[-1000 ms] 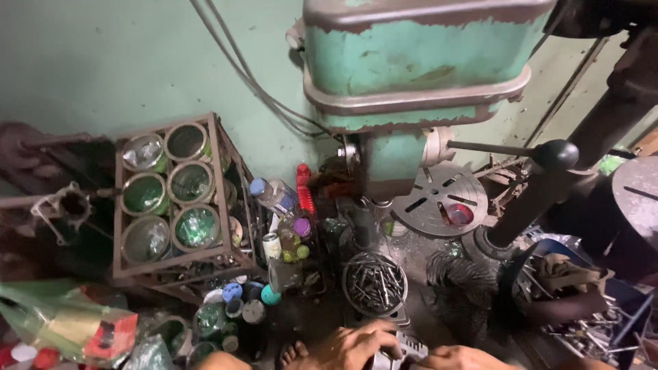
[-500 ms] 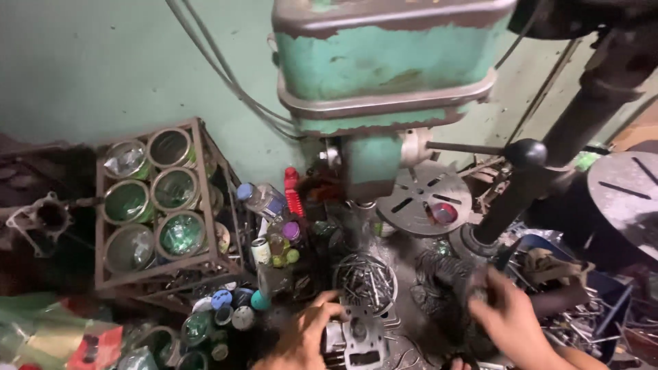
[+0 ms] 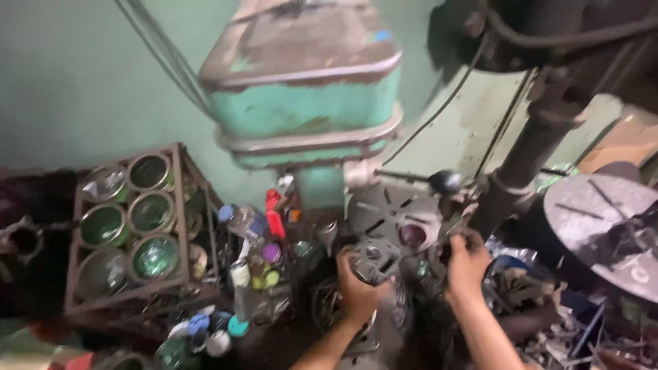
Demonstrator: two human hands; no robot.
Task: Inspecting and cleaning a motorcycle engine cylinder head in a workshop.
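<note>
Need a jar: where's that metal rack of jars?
In the head view, the metal rack stands at the left, against the green wall, left of the drill press.

Six glass jars [image 3: 130, 226] in one metal rack [image 3: 179, 205]; two hands [image 3: 360, 288].

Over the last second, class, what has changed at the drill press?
Both hands rose from the cluttered bench to the round slotted table. The left hand now grips a small dark metal part under it; the right hand reaches the column side. The wire rack of jars stayed put.
</note>
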